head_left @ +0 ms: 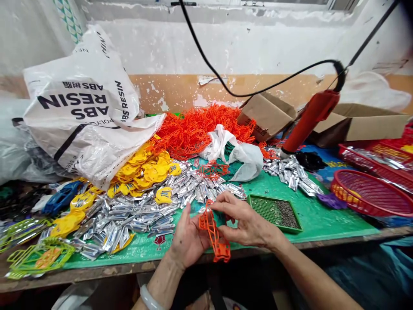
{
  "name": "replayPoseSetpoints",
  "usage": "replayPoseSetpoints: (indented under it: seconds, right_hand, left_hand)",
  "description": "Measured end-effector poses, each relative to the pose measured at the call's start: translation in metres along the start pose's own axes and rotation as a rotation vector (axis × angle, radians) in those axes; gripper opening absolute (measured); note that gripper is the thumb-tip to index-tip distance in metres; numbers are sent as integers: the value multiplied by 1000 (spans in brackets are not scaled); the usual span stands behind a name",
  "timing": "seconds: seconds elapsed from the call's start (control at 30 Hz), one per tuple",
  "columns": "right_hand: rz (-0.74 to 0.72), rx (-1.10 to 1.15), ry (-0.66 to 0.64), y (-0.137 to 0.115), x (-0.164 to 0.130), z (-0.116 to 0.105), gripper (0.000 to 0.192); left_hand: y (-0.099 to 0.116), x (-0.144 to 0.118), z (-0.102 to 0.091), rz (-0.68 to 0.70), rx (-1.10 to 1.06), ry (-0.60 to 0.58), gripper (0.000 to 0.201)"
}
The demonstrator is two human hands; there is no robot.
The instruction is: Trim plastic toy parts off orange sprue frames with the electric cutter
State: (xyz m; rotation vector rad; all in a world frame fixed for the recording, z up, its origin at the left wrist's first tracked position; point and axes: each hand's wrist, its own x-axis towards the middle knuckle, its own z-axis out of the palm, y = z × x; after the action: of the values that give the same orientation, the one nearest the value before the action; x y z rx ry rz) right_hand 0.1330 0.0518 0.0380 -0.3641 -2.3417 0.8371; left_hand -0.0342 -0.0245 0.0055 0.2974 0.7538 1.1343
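A small green tray is sitting on the green surface, holding tiny dark bits. A red basket is lying at the right. A white bag is leaning behind piles of yellow pieces, silver pieces and orange frames. Both hands are meeting at the front edge. The left hand and the right hand are both pinching 1 orange frame piece between them, just beside the tray.
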Motion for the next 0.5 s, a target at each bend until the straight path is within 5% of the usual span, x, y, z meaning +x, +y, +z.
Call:
replayPoseSetpoints:
  seconds: [0.23,0.5]
  right_hand:
    - [-100,-279,-327,-14,3,-6,42]
    - [-31,-146,-83,-3,-20,3,51]
  left_hand:
    - [-10,5,-6,-6,-73,60,38]
    - [-15,7,-1,242,-107,154,34]
